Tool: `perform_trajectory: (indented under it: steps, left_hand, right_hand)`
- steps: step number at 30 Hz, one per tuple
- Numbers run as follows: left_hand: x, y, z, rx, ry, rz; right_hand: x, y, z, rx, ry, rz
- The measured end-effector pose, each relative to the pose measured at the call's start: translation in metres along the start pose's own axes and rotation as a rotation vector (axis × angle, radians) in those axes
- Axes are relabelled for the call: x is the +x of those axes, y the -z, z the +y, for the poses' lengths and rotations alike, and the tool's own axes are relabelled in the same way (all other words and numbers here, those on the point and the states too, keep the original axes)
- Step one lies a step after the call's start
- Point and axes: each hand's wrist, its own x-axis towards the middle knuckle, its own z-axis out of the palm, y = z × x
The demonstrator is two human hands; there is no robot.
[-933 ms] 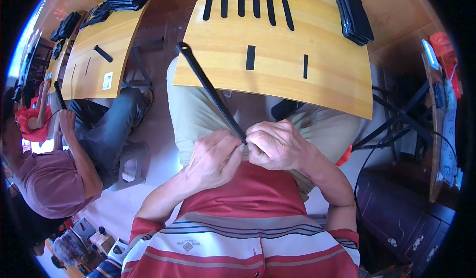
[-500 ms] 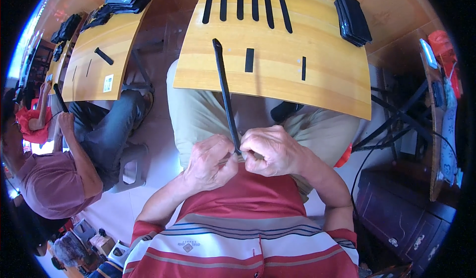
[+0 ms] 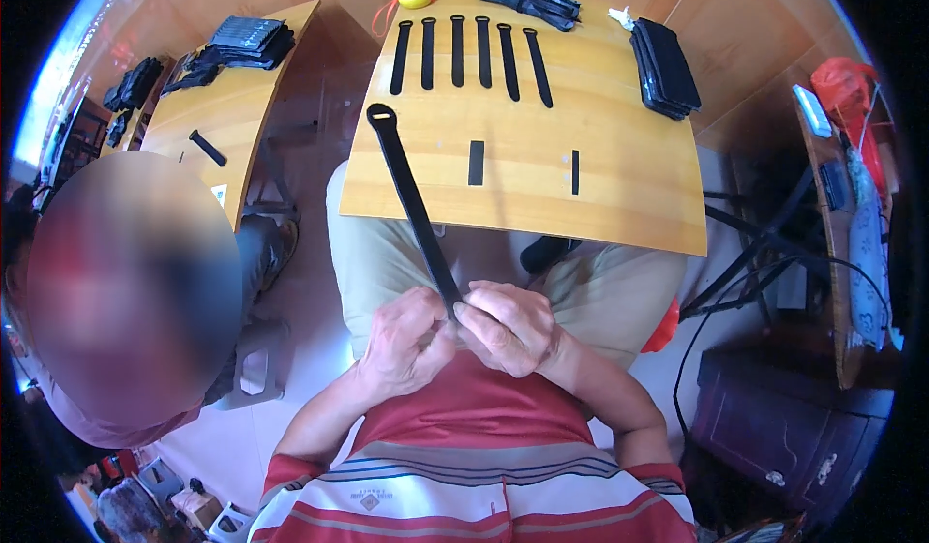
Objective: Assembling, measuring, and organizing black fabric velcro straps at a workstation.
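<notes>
In the head view we see a long, flat black strap [image 3: 414, 204], matte and fabric-like, its far end rounded and pierced by a narrow slot. Our left hand [image 3: 404, 342] is curled, pinching the strap's near end; our right hand [image 3: 508, 328] grips that same end from the right. The strap runs beyond both hands, slanting far and left, its slotted end over the near left part of the smooth, wood-grained table [image 3: 629, 209]. Farther off, six black straps [image 3: 458, 51] lie in a row, each with a looped far end. Nearer, we find a dark rectangular strip [image 3: 476, 163] and, to its right, a narrower strip [image 3: 576, 172]. A stack of flat black pieces [image 3: 665, 69] sits far right.
</notes>
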Motion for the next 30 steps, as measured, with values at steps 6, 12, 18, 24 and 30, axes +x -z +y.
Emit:
perform_trajectory:
  steps: [6, 12, 18, 24, 30]
  left_hand:
    - [-0.004, -0.001, -0.003, -0.091, 0.008, -0.007]
    - [-0.007, -0.001, -0.006, -0.044, 0.014, -0.056]
    - [-0.01, 0.003, -0.003, -0.128, 0.063, -0.057]
    - [-0.02, 0.002, 0.002, -0.163, 0.241, -0.103]
    - [-0.02, 0.003, 0.005, -0.192, 0.124, -0.078]
  right_hand:
    - [-0.007, 0.003, 0.003, 0.167, -0.104, -0.053]
    - [-0.006, 0.001, -0.005, 0.058, -0.127, -0.074]
    - [0.005, 0.0, -0.018, 0.093, -0.192, -0.064]
    - [0.004, 0.001, -0.023, 0.266, -0.347, -0.082]
    - [0.01, 0.015, -0.016, 0.388, -0.358, -0.163]
